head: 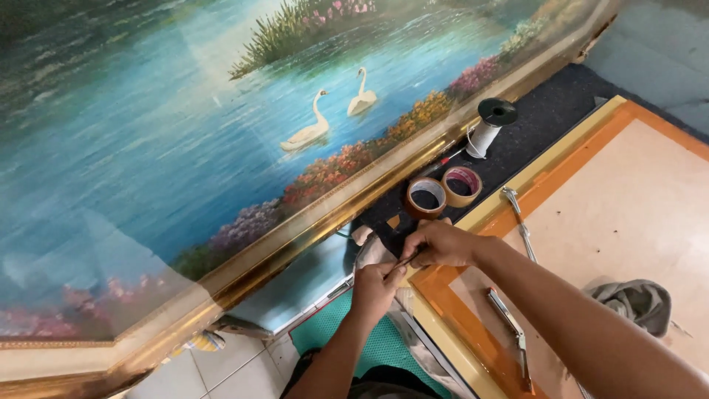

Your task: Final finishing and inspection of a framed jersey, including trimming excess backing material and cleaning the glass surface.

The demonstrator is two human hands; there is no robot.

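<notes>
a dark, rough-surfaced work table (550, 111) carries everything here. a large gold-framed painting of swans on a lake (221, 148) rests on it, and serves as the landmark. touching the frame's lower edge stands a spool of white string (487, 129). just beside the frame sit two rolls of brown tape (443, 192). farther from the frame lies a flat board edged in orange tape (620, 214), bearing a grey rag (635, 303).

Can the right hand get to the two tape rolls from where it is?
Probably yes. The right hand sits just below the two tape rolls on the dark mat, with nothing between them. But both it and the left hand are busy pinching a thin strip, so it would need to let go first.
</notes>
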